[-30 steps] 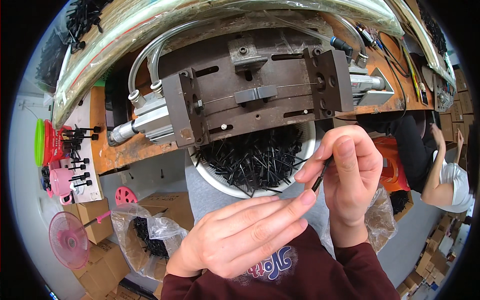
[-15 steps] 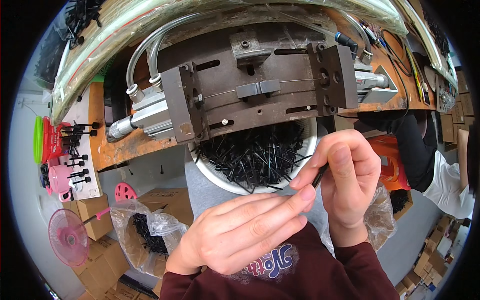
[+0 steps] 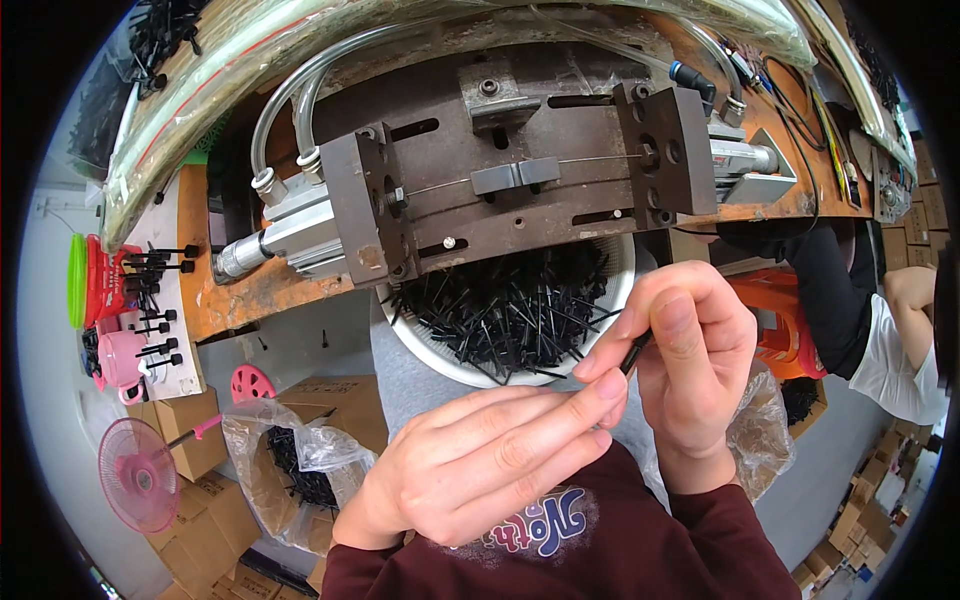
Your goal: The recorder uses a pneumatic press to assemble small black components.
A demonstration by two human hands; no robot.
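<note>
A short, thin black rod-like piece [image 3: 634, 354] is pinched in front of my chest, tilted between both hands. My right hand [image 3: 692, 365] closes thumb and forefinger around its upper end, the other fingers curled. Reaching across from the left, my left hand [image 3: 490, 455] has its fingers pressed together, with the tips closed at the piece's lower end; its thumb is hidden behind them. Just beyond the hands sits a white round basket [image 3: 425, 358] heaped with black rod-like pieces [image 3: 520, 315]. Part of the basket lies beneath the fixture.
A dark metal fixture [image 3: 560, 215] with air cylinders [image 3: 295, 235] and clear tubes spans the wooden bench [image 3: 250, 302]. Lower left are a pink fan [image 3: 138, 475] and a plastic-lined carton [image 3: 335, 445]. Another person [image 3: 850, 320] is at the right, beside an orange stool [image 3: 780, 315].
Both hands stay nearly in place, with small shifts of the fingers on the black piece. At the right, the other person's limb has moved a little.
</note>
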